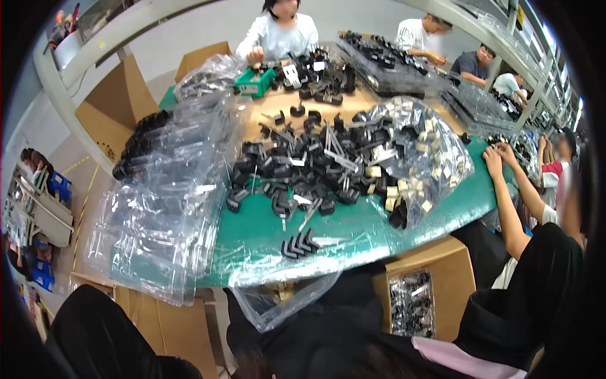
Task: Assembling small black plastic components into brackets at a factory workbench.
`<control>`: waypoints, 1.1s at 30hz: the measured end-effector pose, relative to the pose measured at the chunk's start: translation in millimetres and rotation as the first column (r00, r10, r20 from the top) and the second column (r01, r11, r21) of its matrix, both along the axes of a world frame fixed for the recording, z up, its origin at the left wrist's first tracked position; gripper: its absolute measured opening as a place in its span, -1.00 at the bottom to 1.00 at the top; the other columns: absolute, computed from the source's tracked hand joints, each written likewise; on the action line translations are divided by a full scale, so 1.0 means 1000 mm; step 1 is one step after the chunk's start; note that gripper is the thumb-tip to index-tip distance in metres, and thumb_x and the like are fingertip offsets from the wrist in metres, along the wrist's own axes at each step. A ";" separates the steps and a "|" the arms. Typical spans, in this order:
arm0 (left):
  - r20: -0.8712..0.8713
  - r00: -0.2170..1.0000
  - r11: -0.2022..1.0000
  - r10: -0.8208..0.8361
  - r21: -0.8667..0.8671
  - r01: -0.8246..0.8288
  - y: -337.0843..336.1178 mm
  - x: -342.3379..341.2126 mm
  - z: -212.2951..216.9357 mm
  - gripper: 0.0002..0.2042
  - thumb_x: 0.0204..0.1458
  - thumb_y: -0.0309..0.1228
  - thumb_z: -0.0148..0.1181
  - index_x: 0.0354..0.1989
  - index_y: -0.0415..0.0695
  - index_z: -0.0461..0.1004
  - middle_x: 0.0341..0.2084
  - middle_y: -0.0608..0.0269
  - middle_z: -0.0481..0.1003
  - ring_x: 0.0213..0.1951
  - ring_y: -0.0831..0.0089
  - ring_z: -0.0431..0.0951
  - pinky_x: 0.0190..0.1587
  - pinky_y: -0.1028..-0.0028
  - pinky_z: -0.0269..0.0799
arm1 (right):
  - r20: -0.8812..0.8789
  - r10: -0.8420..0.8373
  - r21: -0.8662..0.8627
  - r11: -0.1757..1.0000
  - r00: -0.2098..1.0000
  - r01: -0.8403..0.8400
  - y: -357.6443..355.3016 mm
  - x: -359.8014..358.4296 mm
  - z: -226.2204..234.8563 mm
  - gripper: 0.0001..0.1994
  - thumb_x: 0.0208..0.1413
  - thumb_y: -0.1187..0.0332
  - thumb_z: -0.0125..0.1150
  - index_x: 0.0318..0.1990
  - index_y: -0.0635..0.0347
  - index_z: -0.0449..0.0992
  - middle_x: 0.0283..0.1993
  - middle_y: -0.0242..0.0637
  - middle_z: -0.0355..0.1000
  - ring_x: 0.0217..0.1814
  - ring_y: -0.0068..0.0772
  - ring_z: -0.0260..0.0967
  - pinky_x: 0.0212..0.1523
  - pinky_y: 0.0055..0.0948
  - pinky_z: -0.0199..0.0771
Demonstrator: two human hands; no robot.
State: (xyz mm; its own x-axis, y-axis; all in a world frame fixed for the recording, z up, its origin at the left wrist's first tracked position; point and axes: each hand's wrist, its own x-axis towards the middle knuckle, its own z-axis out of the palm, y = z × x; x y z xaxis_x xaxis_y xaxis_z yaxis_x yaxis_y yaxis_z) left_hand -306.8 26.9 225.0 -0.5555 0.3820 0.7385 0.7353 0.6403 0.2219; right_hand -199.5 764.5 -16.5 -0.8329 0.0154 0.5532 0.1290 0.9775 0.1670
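Neither my left hand nor my right hand shows in the head view; only black clothing (pixel 315 322) fills the lower edge. In front of me is a green-topped table (pixel 252 243). A heap of small black plastic parts with metal strips (pixel 303 161) covers its middle. Close to the near edge, several black angled pieces (pixel 298 245) stand in a short row. A clear plastic bag (pixel 451 155) holding many cream-coloured blocks lies at the right of the heap. On the left, clear plastic trays (pixel 170 208) are stacked and overhang the table's edge.
Under the near edge hang a clear bag (pixel 271 312) and an open cardboard box (pixel 457 278) with packed parts. Across the table a person sits by a green bin (pixel 255 82). At right, a co-worker's hands (pixel 499 151) rest at the table's edge. More trays (pixel 391 79) stand behind.
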 end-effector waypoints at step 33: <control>0.806 0.415 0.878 -0.423 0.478 -0.034 -0.115 0.370 -0.135 -0.61 -0.10 -0.33 0.11 -0.06 -0.24 0.39 -0.16 -0.06 0.44 -0.09 0.03 0.44 -0.06 0.23 0.33 | 0.233 0.773 -0.507 0.614 0.590 -0.605 -0.455 0.251 0.087 -0.58 0.07 0.07 0.07 -0.04 0.18 0.39 -0.03 -0.02 0.37 -0.09 -0.17 0.40 -0.02 -0.36 0.37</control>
State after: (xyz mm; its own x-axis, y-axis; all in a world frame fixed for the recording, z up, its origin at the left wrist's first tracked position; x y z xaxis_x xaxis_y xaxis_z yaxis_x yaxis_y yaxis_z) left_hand 63.4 -88.5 90.1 -0.9149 0.4036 -0.0064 0.0818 0.2009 0.9762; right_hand 51.5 309.4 70.4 -0.7964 -0.5472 0.2576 -0.6048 0.7261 -0.3271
